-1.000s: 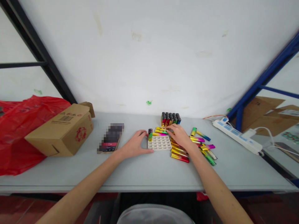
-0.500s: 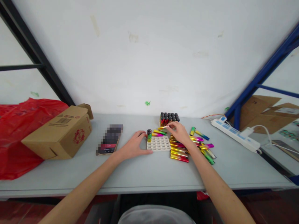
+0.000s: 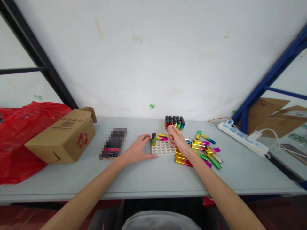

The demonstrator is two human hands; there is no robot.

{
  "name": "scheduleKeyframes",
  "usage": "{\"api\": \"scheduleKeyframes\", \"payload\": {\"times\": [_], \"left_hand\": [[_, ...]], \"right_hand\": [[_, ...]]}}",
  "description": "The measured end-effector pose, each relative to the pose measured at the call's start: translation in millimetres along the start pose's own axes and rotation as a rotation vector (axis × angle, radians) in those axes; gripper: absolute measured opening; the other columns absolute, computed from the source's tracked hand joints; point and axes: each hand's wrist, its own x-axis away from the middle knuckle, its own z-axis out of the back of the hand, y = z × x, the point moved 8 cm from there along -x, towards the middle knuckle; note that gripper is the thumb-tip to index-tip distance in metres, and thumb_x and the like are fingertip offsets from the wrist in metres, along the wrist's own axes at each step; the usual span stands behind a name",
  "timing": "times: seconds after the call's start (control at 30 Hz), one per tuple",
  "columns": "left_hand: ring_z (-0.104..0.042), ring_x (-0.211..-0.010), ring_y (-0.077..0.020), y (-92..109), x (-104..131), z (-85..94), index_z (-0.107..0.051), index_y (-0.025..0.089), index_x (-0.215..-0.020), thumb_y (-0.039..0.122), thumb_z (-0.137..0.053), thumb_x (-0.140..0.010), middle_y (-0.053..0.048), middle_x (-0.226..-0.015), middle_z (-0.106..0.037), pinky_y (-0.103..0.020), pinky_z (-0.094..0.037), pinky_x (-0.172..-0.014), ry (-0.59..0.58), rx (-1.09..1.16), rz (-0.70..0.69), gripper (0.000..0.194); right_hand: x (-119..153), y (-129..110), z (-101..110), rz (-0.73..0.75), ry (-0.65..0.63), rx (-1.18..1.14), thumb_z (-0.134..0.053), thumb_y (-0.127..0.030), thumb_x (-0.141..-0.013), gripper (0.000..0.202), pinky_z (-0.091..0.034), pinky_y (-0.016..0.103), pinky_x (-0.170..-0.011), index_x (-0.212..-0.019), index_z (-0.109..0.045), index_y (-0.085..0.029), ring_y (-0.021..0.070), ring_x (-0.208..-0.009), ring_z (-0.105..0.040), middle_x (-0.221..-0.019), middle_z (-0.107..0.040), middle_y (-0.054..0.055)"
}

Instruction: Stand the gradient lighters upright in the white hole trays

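Spread hand at the tray, closed hand over its far side

From where I'm standing, the left hand (image 3: 139, 148) is wide open, thumb and fingers parted around the near-left corner of the white pocketed tray (image 3: 163, 149). The right hand (image 3: 176, 139) is curled narrow over the tray's far-right side; I can't tell what, if anything, is in it.

Tray and lighters sit on the grey surface (image 3: 144, 179). A few upright lighters (image 3: 153, 141) stand at the tray's left end, right beside the left fingertips, so a small twitch there could tip them. Loose lighters (image 3: 184, 162) lie beside the tray and under the right forearm; a low sleeve-less sweep might scatter them. Behind, the packed block of lighters (image 3: 174, 121) stands close enough for the right knuckles to jog. If the tray slid, its pockets would shift out of line.
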Motion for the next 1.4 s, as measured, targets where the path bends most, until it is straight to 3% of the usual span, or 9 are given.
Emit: {"api": "scheduleKeyframes", "payload": {"times": [0.13,0.27,0.4,0.57,0.73,0.9,1.07,1.23,1.4], "left_hand": [[-0.058,-0.131,-0.0371,1,0,0.3,-0.061,0.021,-0.122,0.067,-0.083,-0.071,-0.015,-0.139,-0.058,-0.052,-0.046,-0.117,0.001,0.008,-0.007,0.072],[-0.057,-0.132,-0.0376,1,-1,0.0,-0.061,0.02,-0.121,0.066,-0.084,-0.071,-0.016,-0.14,-0.057,-0.053,-0.045,-0.117,0.0,0.014,-0.006,0.072],[-0.057,-0.132,-0.0374,2,0,0.9,-0.061,0.021,-0.121,0.066,-0.084,-0.07,-0.015,-0.139,-0.058,-0.053,-0.046,-0.117,0.007,0.011,-0.006,0.072],[-0.057,-0.132,-0.0368,1,0,0.6,-0.062,0.021,-0.123,0.065,-0.085,-0.07,-0.015,-0.14,-0.058,-0.051,-0.046,-0.118,0.008,0.005,-0.007,0.072],[-0.058,-0.132,-0.0369,2,0,1.2,-0.062,0.019,-0.123,0.063,-0.086,-0.071,-0.016,-0.14,-0.058,-0.051,-0.045,-0.118,0.002,0.013,-0.001,0.072],[-0.058,-0.132,-0.0363,2,0,1.4,-0.062,0.02,-0.122,0.062,-0.086,-0.071,-0.015,-0.14,-0.058,-0.051,-0.046,-0.117,0.001,0.015,-0.01,0.071],[-0.056,-0.133,-0.0357,1,0,-0.7,-0.061,0.021,-0.122,0.061,-0.087,-0.071,-0.015,-0.14,-0.057,-0.051,-0.045,-0.118,0.004,0.014,-0.017,0.07],[-0.057,-0.132,-0.035,2,0,-0.9,-0.062,0.023,-0.122,0.061,-0.087,-0.07,-0.013,-0.139,-0.057,-0.052,-0.044,-0.118,0.021,0.036,-0.022,0.069],[-0.055,-0.133,-0.0349,3,0,-0.3,-0.062,0.022,-0.122,0.061,-0.087,-0.071,-0.014,-0.139,-0.057,-0.051,-0.044,-0.118,0.021,0.054,-0.029,0.069]], "right_hand": [[0,9,-1,-0.048,0.079,0.042,-0.049,-0.084,-0.087,0.066,-0.013,0.022,-0.042,-0.063,-0.039,-0.023,0.0078,-0.046,-0.019,-0.055,-0.027,-0.008],[3,12,0,-0.038,0.171,0.109,-0.047,-0.067,-0.093,0.059,-0.012,0.025,-0.041,-0.055,-0.028,-0.025,0.008,-0.043,-0.017,-0.048,-0.024,-0.007],[4,15,-1,-0.048,0.168,0.111,-0.046,-0.055,-0.091,0.05,-0.01,0.024,-0.04,-0.054,-0.03,-0.025,0.0077,-0.041,-0.014,-0.046,-0.025,-0.008],[2,13,-1,-0.035,0.14,0.07,-0.046,-0.064,-0.092,0.055,-0.012,0.024,-0.04,-0.055,-0.033,-0.025,0.0076,-0.04,-0.017,-0.046,-0.026,-0.008],[1,11,1,0.013,0.154,0.136,-0.045,-0.059,-0.093,0.054,-0.014,0.025,-0.041,-0.053,-0.033,-0.025,0.0084,-0.04,-0.019,-0.046,-0.028,-0.007],[1,9,2,0.048,0.123,0.219,-0.042,-0.074,-0.095,0.061,-0.019,0.026,-0.042,-0.063,-0.049,-0.023,0.011,-0.042,-0.026,-0.048,-0.03,-0.006],[12,-16,-13,0.247,0.006,0.492,-0.037,-0.066,-0.103,0.052,-0.041,0.027,-0.054,-0.102,-0.065,-0.023,0.0163,-0.058,-0.05,-0.065,-0.05,-0.003],[31,-41,-36,0.585,-0.026,0.887,-0.054,-0.051,-0.102,0.034,-0.049,0.035,-0.085,-0.093,-0.067,-0.021,0.0229,-0.091,-0.063,-0.093,-0.066,0.007],[29,-36,-36,0.528,0.006,0.897,-0.054,-0.049,-0.104,0.033,-0.048,0.032,-0.071,-0.091,-0.067,-0.022,0.0199,-0.071,-0.064,-0.074,-0.068,0.002]]}}
